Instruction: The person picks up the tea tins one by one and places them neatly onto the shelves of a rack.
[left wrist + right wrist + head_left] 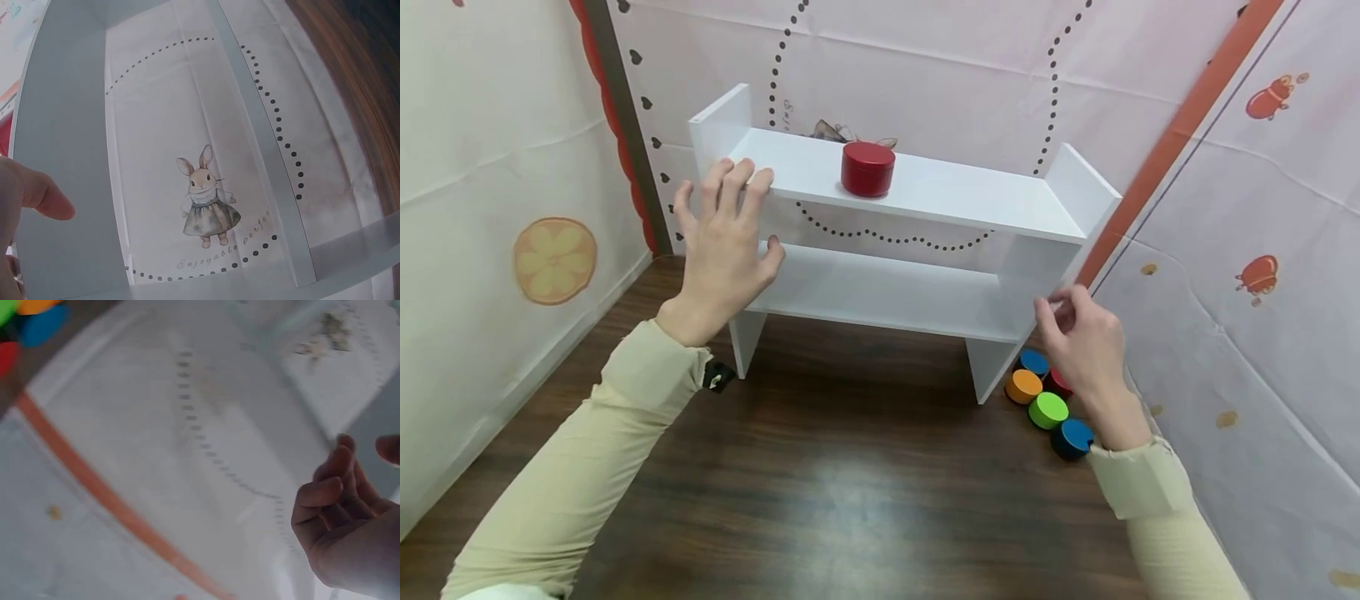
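Observation:
A white two-tier shelf (925, 196) stands on the dark wooden table (850, 467). A red round tin (867, 168) sits on its top board, left of the middle. My left hand (727, 225) is raised at the shelf's front left corner with its fingers spread, the fingertips at the top board's edge, holding nothing. My right hand (1072, 325) hovers beside the shelf's right side panel with its fingers loosely curled and empty. In the left wrist view only my thumb (39, 192) shows against the shelf boards (62, 156). The right wrist view is blurred and shows my right hand (350, 519) empty.
Several coloured round pieces lie by the shelf's right leg: blue (1034, 362), orange (1023, 387), red (1062, 382), green (1048, 410) and another blue (1071, 438). Printed cloth walls (1240, 275) close in on the left, back and right. A rabbit print (206, 203) shows behind the shelf.

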A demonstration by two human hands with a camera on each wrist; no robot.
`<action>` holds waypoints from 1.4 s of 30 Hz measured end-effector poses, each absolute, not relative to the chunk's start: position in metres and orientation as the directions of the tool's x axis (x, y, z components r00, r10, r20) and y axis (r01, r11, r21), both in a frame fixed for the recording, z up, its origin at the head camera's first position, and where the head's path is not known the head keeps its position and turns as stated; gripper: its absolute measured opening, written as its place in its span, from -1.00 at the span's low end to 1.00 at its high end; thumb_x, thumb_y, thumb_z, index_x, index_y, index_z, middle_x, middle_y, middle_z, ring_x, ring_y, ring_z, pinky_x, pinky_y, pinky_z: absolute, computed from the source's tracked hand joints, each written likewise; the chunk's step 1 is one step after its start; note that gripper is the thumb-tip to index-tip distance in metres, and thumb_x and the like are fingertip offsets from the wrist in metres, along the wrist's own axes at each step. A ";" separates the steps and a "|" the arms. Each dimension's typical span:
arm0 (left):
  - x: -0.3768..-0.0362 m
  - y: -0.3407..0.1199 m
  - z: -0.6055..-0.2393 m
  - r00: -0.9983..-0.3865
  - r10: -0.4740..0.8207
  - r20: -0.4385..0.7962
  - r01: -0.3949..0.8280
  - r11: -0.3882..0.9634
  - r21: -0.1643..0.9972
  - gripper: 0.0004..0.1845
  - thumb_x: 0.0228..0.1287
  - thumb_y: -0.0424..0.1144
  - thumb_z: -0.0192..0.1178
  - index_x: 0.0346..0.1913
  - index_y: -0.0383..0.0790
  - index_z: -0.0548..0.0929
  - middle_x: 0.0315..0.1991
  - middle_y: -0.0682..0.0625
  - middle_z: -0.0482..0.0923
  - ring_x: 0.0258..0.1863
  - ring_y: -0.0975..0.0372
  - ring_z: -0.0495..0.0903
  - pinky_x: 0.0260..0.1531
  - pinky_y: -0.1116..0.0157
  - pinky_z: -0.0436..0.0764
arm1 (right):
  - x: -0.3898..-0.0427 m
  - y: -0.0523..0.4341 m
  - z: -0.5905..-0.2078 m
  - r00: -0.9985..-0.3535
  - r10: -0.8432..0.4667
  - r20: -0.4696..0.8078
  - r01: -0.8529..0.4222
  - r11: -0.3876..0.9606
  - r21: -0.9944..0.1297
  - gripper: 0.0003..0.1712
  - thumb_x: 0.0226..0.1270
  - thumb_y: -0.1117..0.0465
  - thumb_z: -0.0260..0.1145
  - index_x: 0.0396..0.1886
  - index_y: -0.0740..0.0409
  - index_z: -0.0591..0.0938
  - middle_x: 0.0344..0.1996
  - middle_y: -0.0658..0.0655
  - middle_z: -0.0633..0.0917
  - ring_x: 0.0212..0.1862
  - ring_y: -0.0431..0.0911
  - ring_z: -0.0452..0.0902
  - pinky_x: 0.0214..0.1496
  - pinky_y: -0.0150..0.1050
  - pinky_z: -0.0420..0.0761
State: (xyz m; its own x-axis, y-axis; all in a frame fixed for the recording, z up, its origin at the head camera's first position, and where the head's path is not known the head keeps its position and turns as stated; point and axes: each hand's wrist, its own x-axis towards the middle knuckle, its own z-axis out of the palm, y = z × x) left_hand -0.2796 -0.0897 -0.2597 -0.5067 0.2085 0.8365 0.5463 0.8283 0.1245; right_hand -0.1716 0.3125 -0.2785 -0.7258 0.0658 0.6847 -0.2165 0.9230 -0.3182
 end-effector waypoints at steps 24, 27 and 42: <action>-0.278 -0.091 -0.260 -0.508 0.213 0.834 0.537 0.836 0.113 -0.26 0.00 -0.33 0.26 0.33 -0.14 0.27 0.32 -0.18 0.25 0.39 0.00 0.07 0.33 -0.24 -0.09 | -0.140 0.425 -0.397 -0.930 0.252 -0.267 0.319 0.916 -0.245 0.05 0.15 -0.33 0.27 0.24 0.52 0.28 0.01 0.56 0.52 -0.15 0.21 0.53 -0.08 0.20 0.55; -0.278 -0.090 -0.260 -0.507 0.210 0.836 0.540 0.834 0.117 -0.26 0.00 -0.34 0.26 0.33 -0.14 0.27 0.32 -0.18 0.25 0.39 0.00 0.06 0.33 -0.25 -0.09 | -0.141 0.427 -0.401 -0.929 0.246 -0.277 0.316 0.916 -0.246 0.08 0.10 -0.28 0.34 0.25 0.55 0.26 0.04 0.58 0.49 -0.10 0.26 0.50 -0.02 0.23 0.53; -0.279 -0.089 -0.261 -0.498 0.199 0.844 0.541 0.832 0.124 -0.26 -0.02 -0.35 0.25 0.32 -0.14 0.28 0.32 -0.17 0.26 0.40 0.01 0.07 0.33 -0.24 -0.10 | -0.140 0.421 -0.413 -0.943 0.236 -0.235 0.302 0.904 -0.302 -0.15 0.06 0.03 0.47 0.06 0.55 0.27 -0.11 0.54 0.53 -0.18 0.21 0.50 -0.01 0.14 0.56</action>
